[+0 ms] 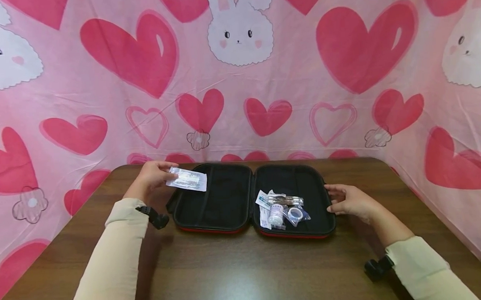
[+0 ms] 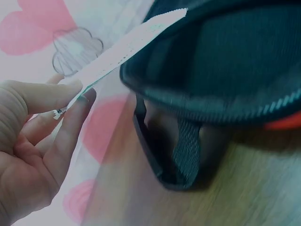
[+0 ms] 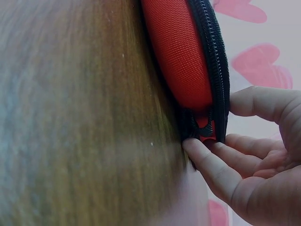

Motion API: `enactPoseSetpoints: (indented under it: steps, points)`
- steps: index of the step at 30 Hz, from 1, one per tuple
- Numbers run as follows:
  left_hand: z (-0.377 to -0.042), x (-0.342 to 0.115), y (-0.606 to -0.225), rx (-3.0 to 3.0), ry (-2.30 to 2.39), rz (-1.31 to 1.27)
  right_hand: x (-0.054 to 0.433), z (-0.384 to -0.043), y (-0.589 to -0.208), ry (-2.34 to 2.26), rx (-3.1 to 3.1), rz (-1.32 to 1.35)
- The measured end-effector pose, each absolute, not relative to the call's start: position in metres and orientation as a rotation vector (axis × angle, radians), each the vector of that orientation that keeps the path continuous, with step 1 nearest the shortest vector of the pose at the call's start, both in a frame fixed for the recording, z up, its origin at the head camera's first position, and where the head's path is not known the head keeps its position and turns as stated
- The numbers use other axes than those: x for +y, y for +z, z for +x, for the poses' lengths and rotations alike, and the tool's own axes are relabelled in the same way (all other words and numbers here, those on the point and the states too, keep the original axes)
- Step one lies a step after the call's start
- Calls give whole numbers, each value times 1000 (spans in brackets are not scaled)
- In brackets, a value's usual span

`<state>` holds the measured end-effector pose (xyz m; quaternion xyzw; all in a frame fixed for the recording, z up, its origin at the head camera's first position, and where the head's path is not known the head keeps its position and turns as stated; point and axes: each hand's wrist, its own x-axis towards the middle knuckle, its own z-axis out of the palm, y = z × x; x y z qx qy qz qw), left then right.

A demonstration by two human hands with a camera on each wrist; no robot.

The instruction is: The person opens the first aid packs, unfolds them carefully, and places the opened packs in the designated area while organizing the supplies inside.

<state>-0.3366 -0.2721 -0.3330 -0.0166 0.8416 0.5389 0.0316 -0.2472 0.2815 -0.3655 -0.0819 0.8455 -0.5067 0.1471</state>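
A zippered case (image 1: 231, 199), black inside and red outside, lies unfolded on the table. My left hand (image 1: 154, 175) pinches a flat white sealed packet (image 1: 188, 180) between thumb and fingers, above the left half's outer edge; in the left wrist view the packet (image 2: 127, 44) appears nearly edge-on. At the far right, my right hand (image 1: 353, 201) holds the case's rim, thumb and fingers on either side of its zippered edge (image 3: 217, 61). Inside the right half sit a small white cylinder (image 1: 276, 214), a bagged white roll (image 1: 295, 214) and several packets (image 1: 264, 211).
The brown wooden table (image 1: 229, 267) reaches back to a pink cloth wall (image 1: 231, 123) printed with hearts and rabbits. A black strap handle (image 2: 186, 155) sticks out from the case's left side. Shiny wrapped items (image 1: 287, 200) lie behind the cylinder and roll.
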Motion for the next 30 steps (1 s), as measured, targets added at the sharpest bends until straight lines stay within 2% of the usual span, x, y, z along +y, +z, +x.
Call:
enactPoseSetpoints:
  steps: [16,30]
  points:
    - [-356,-257,-336,2602,1530,-18,281,-249,-364,-1432,2439,-250]
    - [-363,-254,-349,2882,1331,115,282,-249,-364,-1436,2432,-269]
